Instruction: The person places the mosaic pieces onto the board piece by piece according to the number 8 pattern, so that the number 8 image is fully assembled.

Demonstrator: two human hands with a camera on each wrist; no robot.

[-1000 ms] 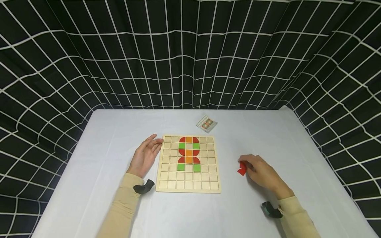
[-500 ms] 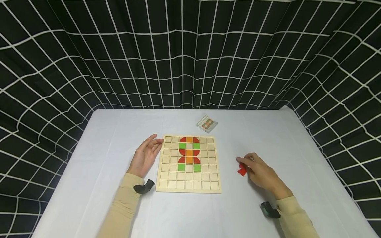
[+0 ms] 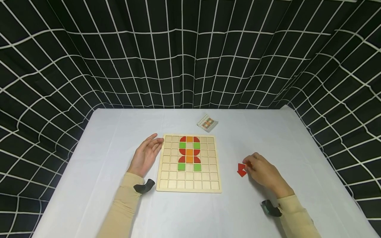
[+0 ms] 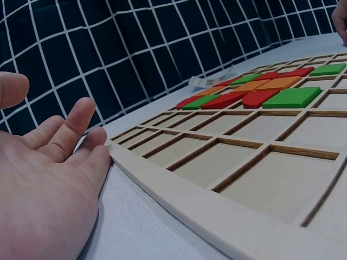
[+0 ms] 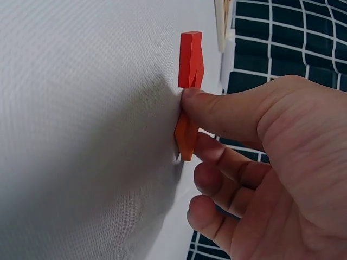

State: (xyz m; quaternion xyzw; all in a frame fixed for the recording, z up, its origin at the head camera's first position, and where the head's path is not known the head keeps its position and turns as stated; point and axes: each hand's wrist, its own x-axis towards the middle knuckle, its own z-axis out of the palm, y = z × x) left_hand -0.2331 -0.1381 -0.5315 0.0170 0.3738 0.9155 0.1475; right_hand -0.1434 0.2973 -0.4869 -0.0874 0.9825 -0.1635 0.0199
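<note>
My left hand (image 3: 144, 158) lies palm up beside the wooden grid board (image 3: 189, 190), its loosely bent fingertips right at the board's upper left edge. In the left wrist view, those fingertips (image 4: 100, 143) meet the pale rim. Red rounded pieces (image 3: 182, 152), orange squares (image 3: 189, 152) and green squares (image 3: 181, 167) sit in the board's middle columns. Right of the board, two loose red quarter-circle pieces (image 3: 241, 167) lie on the table. Beside them rests my right hand (image 3: 265, 172), fingers loosely bent, thumb tip (image 5: 195, 100) against the pieces in the right wrist view.
A small card (image 3: 207, 123) printed with a coloured grid pattern lies behind the board. White cloth covers the table (image 3: 190, 215). A black curtain with white grid lines (image 3: 190, 59) closes off the back and sides. A dark device (image 3: 271, 209) sits at the right wrist.
My right hand's fingers drew back to the right from over the red pieces, so both pieces show more fully. My left hand and the board stayed put.
</note>
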